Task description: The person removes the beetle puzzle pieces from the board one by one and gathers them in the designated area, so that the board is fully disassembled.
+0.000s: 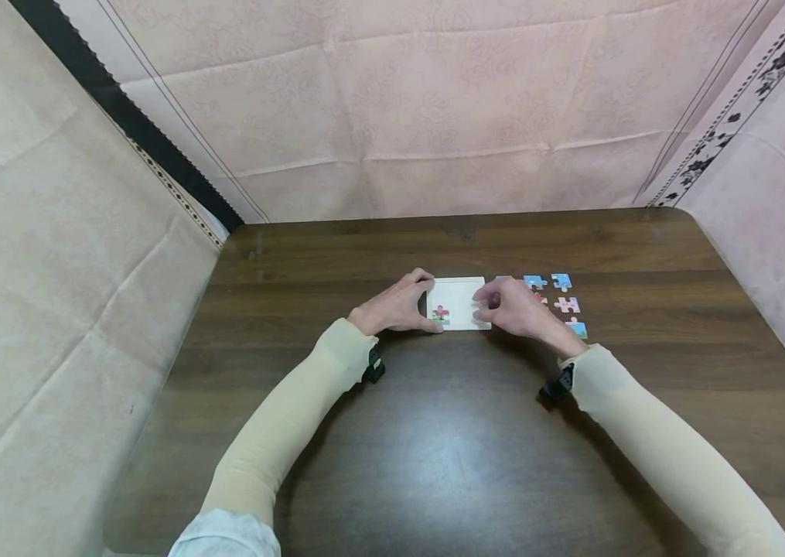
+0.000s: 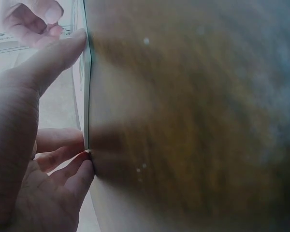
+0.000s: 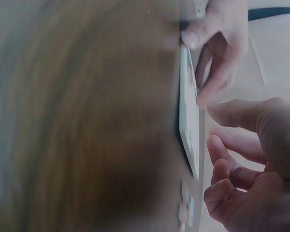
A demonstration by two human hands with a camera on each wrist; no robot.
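A white puzzle tray lies flat on the table, with one puzzle piece showing a pink flower and green in its lower left corner. My left hand grips the tray's left end, thumb at the near edge and fingers at the far edge. Over the tray's right side is my right hand, its thumb and forefinger bent towards each other. A pale patch shows between those fingertips; whether it is a piece or the tray behind them I cannot tell. In the right wrist view, the right hand has its other fingers curled.
Several loose puzzle pieces lie in rows to the right of the tray, partly hidden by the right hand. Brown wooden table surrounds them. Pale cloth hangs behind the table's far edge and at both sides.
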